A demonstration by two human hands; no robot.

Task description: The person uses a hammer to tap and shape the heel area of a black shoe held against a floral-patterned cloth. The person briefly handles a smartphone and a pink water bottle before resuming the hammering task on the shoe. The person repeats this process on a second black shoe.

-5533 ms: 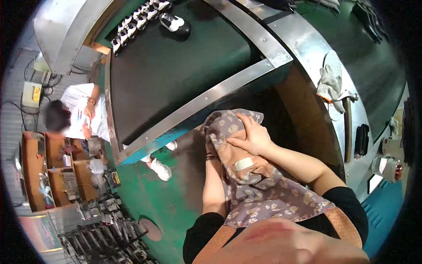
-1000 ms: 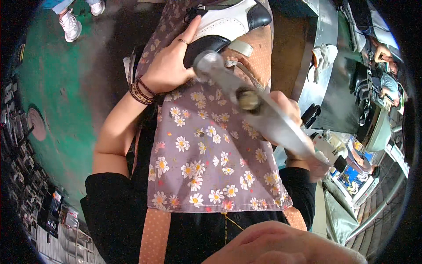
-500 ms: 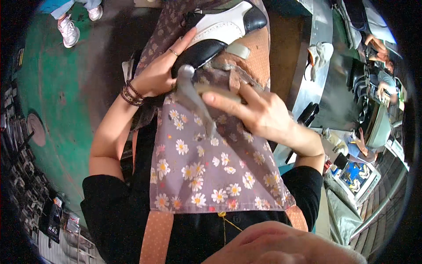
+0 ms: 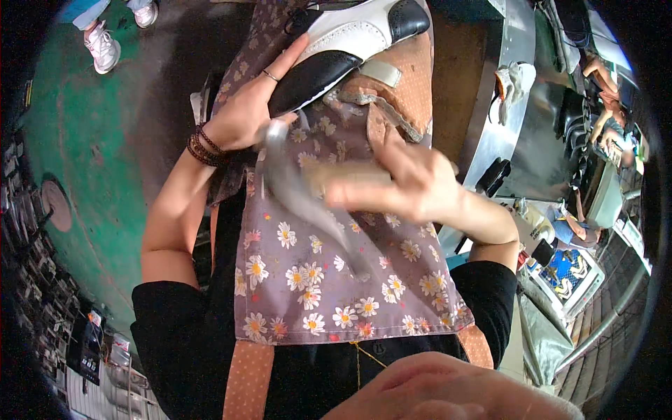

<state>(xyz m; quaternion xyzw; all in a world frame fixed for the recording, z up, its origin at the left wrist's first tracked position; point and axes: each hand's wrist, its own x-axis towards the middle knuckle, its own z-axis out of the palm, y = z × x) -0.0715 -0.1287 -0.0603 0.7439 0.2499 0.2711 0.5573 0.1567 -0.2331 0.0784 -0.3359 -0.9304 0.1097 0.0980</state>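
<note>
The fingers of the left hand (image 4: 241, 115) gripped the shoe (image 4: 350, 42) near its heel; those of the right hand (image 4: 414, 183) wrapped a blurred hammer (image 4: 297, 192). Good hammering probably needed a steady shoe and a clear left thumb. Right of the left fingers, the shoe's long axis ran diagonally, toe pointing away and rightward.

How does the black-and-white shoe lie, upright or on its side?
On its side: the shoe shows its flank to the camera, laced top turned away from the person, left hand against it.
</note>
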